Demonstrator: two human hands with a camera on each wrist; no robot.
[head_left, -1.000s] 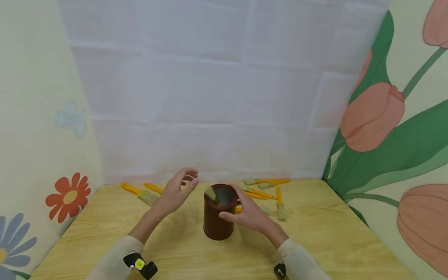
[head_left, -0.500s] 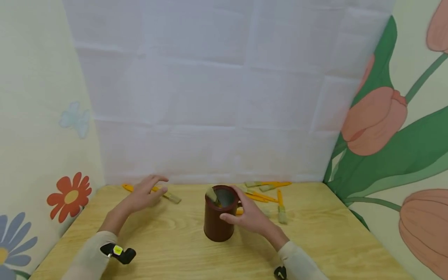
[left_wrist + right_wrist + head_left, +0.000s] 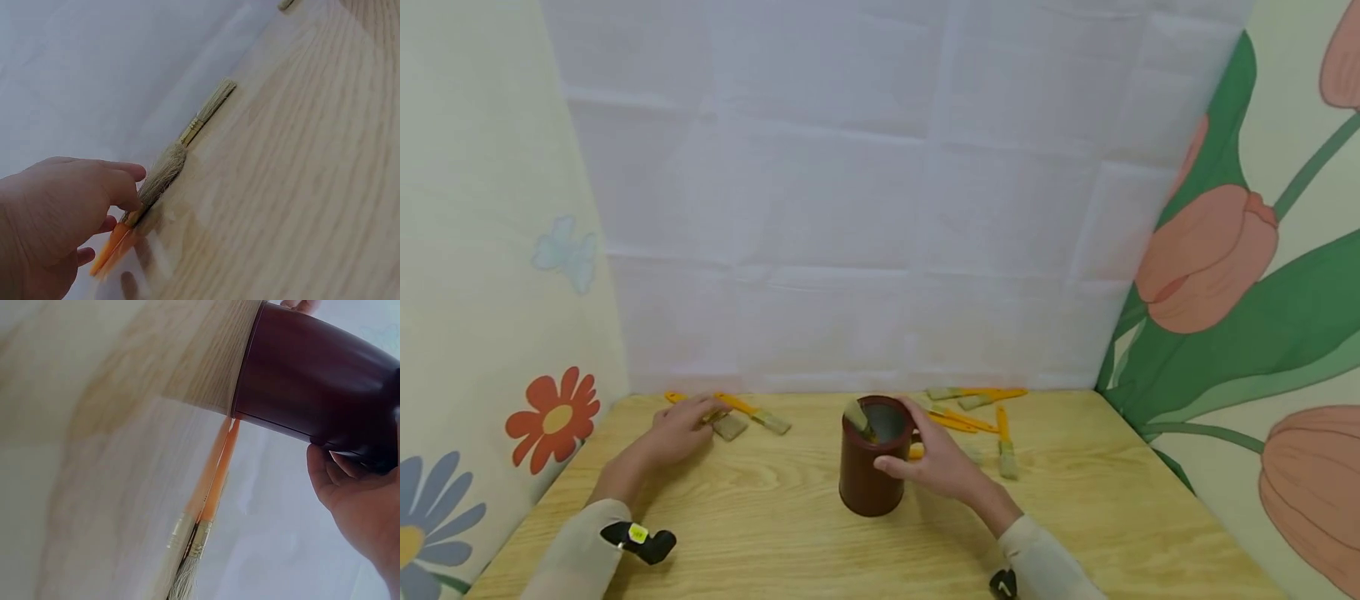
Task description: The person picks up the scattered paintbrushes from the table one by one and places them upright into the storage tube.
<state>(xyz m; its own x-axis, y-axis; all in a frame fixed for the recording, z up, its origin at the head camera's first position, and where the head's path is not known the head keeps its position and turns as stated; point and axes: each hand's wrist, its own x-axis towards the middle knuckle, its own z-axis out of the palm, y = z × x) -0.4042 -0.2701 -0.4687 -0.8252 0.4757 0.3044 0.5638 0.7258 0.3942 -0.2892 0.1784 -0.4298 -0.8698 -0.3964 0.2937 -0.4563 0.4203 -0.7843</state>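
Note:
My left hand (image 3: pixel 677 432) is down on a paintbrush (image 3: pixel 730 427) at the back left of the table. In the left wrist view its fingers and thumb pinch that brush around the ferrule and orange handle (image 3: pixel 112 249), bristles pointing away. Just beyond lies a second paintbrush (image 3: pixel 763 416). My right hand (image 3: pixel 942 462) grips a dark brown mug (image 3: pixel 871 479) from the right, thumb in front and fingers behind. The mug stands upright on the table. Inside it a paintbrush (image 3: pixel 857 415) leans to the left, bristles up; its handle is hidden.
Several orange-handled paintbrushes (image 3: pixel 1006 442) lie right of and behind the mug, some partly hidden by my right hand. A white sheet (image 3: pixel 865 208) hangs at the table's (image 3: pixel 790 542) back edge. Flower-printed walls (image 3: pixel 1240 367) stand on both sides.
My left hand has moved left and down from beside the mug onto the leftmost paintbrush, closing its fingers there. The right hand and mug have stayed in place.

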